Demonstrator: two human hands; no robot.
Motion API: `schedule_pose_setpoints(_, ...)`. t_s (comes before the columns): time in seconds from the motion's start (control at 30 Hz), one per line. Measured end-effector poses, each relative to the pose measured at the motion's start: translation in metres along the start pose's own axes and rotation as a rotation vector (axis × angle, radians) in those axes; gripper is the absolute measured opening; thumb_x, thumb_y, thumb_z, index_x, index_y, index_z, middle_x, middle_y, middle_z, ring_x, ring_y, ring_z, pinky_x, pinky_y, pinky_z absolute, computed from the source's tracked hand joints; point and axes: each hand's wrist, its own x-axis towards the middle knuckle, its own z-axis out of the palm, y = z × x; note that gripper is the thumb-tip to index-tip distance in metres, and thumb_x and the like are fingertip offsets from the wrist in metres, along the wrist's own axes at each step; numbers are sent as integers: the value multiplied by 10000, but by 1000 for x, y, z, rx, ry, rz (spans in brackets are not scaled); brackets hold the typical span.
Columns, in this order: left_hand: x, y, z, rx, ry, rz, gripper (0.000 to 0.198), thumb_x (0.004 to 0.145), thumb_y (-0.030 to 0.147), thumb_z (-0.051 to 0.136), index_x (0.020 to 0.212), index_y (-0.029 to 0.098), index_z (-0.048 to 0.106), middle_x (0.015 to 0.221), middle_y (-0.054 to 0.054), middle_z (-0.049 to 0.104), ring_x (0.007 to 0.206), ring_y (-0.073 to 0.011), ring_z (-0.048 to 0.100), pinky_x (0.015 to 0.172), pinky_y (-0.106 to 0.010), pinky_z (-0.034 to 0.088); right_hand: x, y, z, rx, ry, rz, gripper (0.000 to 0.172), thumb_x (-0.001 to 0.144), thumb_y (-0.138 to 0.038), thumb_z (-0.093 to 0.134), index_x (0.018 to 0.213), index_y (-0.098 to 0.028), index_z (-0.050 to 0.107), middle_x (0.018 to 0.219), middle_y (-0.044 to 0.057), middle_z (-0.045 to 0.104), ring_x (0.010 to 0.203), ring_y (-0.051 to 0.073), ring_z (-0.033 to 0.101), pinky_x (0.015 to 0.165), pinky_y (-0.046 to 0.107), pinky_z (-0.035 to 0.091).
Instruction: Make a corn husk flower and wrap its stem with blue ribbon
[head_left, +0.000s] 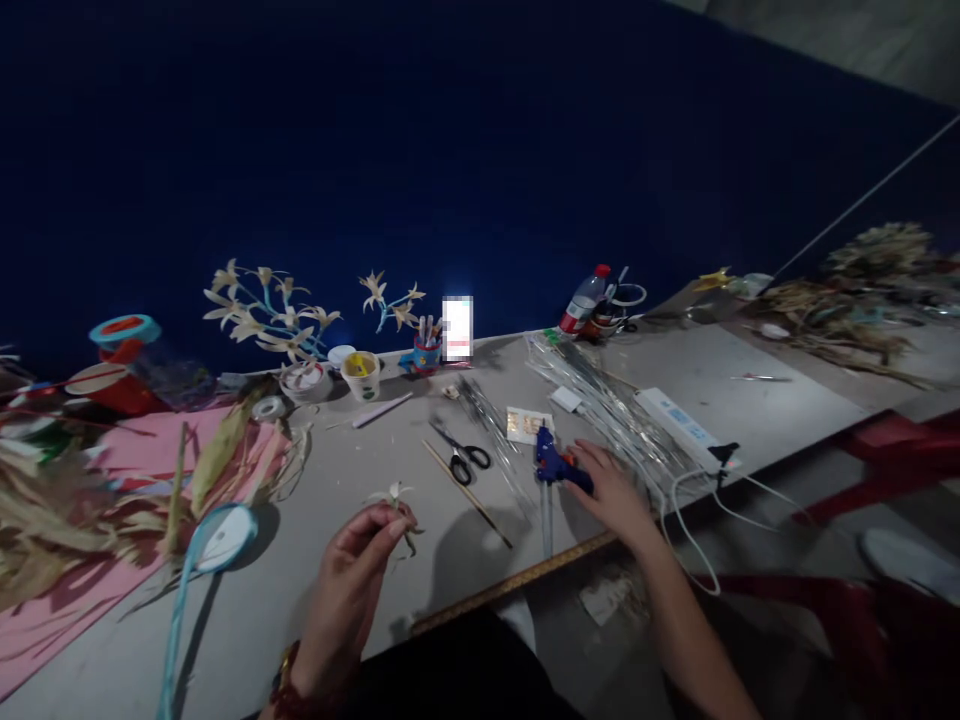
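Observation:
My left hand (364,555) is closed in a pinch on a small pale artificial flower (395,497), its petals spread above the fingertips and a strip hanging below. On the right, my right hand (607,490) is at the handle of a dark blue glue gun (553,462), with the handle between thumb and fingers. The gun's nozzle points toward a small card with gold pieces (527,425). Black-handled scissors (469,462) lie between the hands, beside a thin wooden stick (472,500).
Finished flower stems (266,315) stand at the back left, near a paper cup (361,375) and a lit screen (457,328). Pink sheets and dried husks (225,450) cover the left. Wire bundles (607,400), a bottle (585,300) and a power strip (679,425) lie right.

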Motion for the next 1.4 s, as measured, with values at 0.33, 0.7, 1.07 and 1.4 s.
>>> schedule_pose_setpoints(0.33, -5, -1, -3, -39, 16, -3, 180, 694, 288, 856, 733, 176, 720, 851, -36, 695, 857, -157, 613, 829, -253, 480, 34, 21, 9, 117, -161, -147, 342, 767, -382, 592, 1032, -184, 680, 1307, 185, 647, 1205, 333, 605, 1026, 497, 462)
schedule_pose_setpoints(0.7, -6, -1, -2, -47, 2, 4, 176, 700, 281, 853, 731, 169, 722, 848, -43, 695, 856, -163, 614, 841, -268, 471, 35, 50, 12, 233, -129, -55, 412, 852, -417, 528, 1203, -216, 600, 1117, 140, 723, 961, 311, 703, 819, 433, 560)
schedule_pose_setpoints(1.07, -6, -2, -3, -56, -3, -10, 178, 702, 284, 855, 745, 172, 723, 856, -42, 699, 868, -162, 604, 846, -264, 459, 40, 61, 19, 325, -79, -127, 359, 795, -418, 590, 1094, -221, 580, 1282, 156, 603, 1185, 344, 586, 1004, 517, 462)
schedule_pose_setpoints(1.4, -4, -4, -4, -56, -31, -19, 156, 725, 275, 841, 748, 178, 722, 864, -35, 699, 871, -155, 609, 862, -257, 451, 45, 42, 9, 311, -162, -85, 276, 630, -261, 658, 899, -210, 624, 1277, 141, 638, 1123, 326, 627, 951, 454, 500)
